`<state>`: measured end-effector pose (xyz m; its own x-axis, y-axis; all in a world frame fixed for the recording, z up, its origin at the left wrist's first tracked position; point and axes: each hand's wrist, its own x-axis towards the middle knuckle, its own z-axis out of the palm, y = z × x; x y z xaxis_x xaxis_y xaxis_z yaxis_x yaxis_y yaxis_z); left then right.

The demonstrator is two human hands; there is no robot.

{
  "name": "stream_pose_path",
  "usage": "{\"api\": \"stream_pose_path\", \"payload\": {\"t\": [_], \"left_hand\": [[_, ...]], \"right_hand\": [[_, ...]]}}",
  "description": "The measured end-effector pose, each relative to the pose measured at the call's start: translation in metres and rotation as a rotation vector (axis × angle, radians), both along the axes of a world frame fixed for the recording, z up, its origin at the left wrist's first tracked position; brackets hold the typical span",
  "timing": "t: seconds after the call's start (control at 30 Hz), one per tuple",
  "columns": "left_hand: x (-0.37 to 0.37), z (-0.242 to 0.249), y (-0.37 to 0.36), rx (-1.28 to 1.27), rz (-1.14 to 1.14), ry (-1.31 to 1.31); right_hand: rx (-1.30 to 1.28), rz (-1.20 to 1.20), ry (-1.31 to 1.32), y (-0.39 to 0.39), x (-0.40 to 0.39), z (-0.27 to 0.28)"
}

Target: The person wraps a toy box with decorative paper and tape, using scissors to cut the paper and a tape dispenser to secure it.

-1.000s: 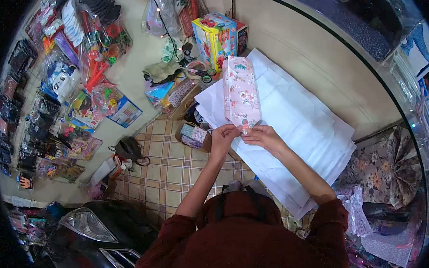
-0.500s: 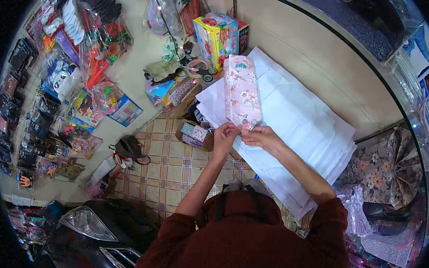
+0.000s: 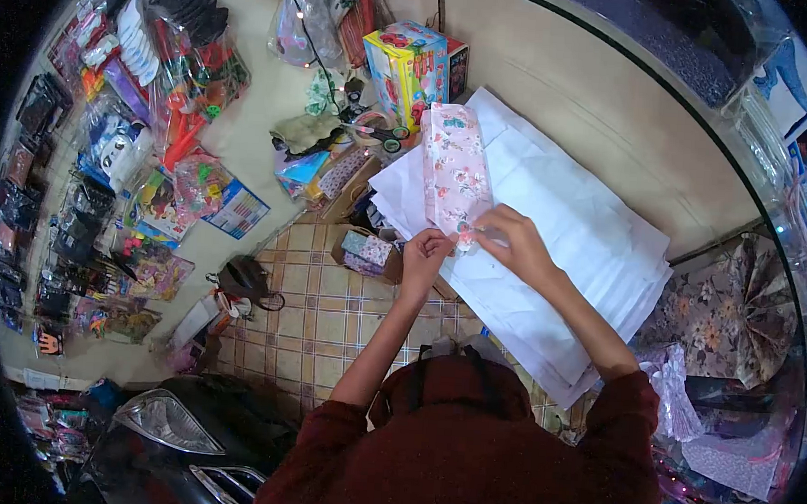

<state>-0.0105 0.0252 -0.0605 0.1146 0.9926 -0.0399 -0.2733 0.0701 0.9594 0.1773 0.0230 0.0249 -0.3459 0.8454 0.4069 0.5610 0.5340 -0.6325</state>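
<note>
A long package in pink floral wrapping paper (image 3: 457,163) lies on a stack of white sheets (image 3: 562,234), its near end toward me. My left hand (image 3: 428,256) is at the left corner of that end, thumb and fingers pinched together on the paper's edge. At the right side of the same end is my right hand (image 3: 518,243), with bent fingers closed over the paper flap. Exactly what lies between the fingertips is partly hidden.
Beyond the package stand a colourful toy box (image 3: 405,72), green-handled scissors (image 3: 392,139) and a tape roll (image 3: 367,125). A small carton (image 3: 366,252) holds patterned boxes at left. Wares hang along the left wall; a black scooter (image 3: 180,432) is at lower left.
My right hand has risen and moved a little away from me along the package's right side, its fingers now more bent. My left hand stays nearly in place at the near end.
</note>
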Motion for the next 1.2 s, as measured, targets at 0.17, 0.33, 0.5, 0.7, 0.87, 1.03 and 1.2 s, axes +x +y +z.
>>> {"api": "stream_pose_path", "payload": {"t": [0.17, 0.33, 0.5, 0.7, 0.87, 1.03, 1.2], "left_hand": [[-0.002, -0.004, 0.000, 0.037, -0.033, -0.021], [-0.001, -0.005, -0.002, -0.005, -0.019, -0.059], [0.005, -0.004, -0.005, -0.054, -0.020, -0.187], [0.010, -0.007, -0.003, 0.042, -0.014, -0.202], [0.011, -0.011, -0.005, -0.011, -0.025, -0.237], [0.011, -0.005, -0.006, -0.018, 0.009, -0.127], [0.010, -0.006, 0.001, -0.014, 0.012, -0.057]], "right_hand": [[0.106, 0.101, -0.054, 0.010, -0.004, -0.019], [0.001, 0.133, -0.027, 0.014, 0.000, -0.032], [0.117, 0.147, -0.073, 0.018, 0.002, -0.039], [0.352, 0.140, -0.183, 0.023, 0.002, -0.052], [0.502, 0.122, -0.259, 0.026, 0.001, -0.056], [0.489, 0.097, -0.276, 0.025, -0.002, -0.053], [0.452, 0.104, -0.266, 0.026, -0.002, -0.055]]}}
